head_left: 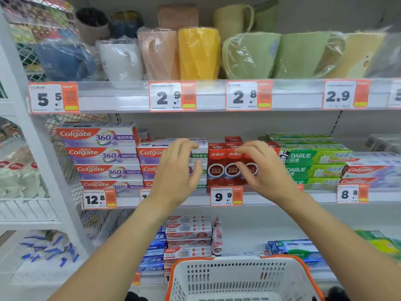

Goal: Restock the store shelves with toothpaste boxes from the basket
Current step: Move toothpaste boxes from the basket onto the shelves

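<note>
Both hands are raised to the middle shelf (271, 197). The left hand (176, 170) is held open with relaxed fingers before the purple Colgate boxes (152, 153). The right hand (263, 168) is also open, fingers loosely bent, just before the upright red toothpaste boxes (219, 166). Below, the white basket (238, 276) with orange rim is seen.

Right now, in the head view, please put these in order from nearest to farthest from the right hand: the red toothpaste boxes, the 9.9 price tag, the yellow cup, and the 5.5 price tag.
1. Red toothpaste boxes: at the fingers of the right hand, middle shelf.
2. 9.9 price tag: just below-left, on the shelf edge.
3. Yellow cup: upper shelf, above-left.
4. 5.5 price tag: far left, upper shelf edge.
</note>
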Action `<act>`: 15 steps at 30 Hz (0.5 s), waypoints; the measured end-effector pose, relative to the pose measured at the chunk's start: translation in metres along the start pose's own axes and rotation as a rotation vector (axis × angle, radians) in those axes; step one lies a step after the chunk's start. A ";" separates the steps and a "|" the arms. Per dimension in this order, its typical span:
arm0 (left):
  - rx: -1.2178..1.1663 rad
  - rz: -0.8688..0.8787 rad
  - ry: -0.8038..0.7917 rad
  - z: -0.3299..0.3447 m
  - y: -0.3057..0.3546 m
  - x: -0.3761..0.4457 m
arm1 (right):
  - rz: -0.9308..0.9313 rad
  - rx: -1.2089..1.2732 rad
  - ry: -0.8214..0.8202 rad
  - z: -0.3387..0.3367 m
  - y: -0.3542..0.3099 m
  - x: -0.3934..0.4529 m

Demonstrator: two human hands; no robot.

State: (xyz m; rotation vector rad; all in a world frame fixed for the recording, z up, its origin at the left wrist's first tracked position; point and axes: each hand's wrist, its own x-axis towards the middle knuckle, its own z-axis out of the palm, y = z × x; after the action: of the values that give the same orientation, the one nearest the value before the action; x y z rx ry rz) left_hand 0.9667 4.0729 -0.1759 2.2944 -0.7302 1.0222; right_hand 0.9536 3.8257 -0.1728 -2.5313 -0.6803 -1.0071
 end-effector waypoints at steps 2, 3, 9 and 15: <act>-0.050 0.062 -0.080 0.031 0.033 0.009 | 0.062 -0.037 -0.023 -0.020 0.034 -0.023; -0.060 0.094 -0.109 0.047 0.050 0.015 | 0.116 -0.061 -0.044 -0.032 0.055 -0.033; -0.006 0.164 -0.236 0.131 0.134 0.067 | 0.403 -0.197 -0.225 -0.109 0.184 -0.062; 0.407 0.054 -0.581 0.173 0.152 0.113 | 0.441 -0.055 -0.432 -0.108 0.242 -0.077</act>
State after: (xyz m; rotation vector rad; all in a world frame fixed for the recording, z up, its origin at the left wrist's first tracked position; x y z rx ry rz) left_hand 1.0187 3.8226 -0.1523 2.9939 -0.8665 0.5485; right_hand 0.9768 3.5506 -0.1825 -2.7943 -0.1729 -0.3374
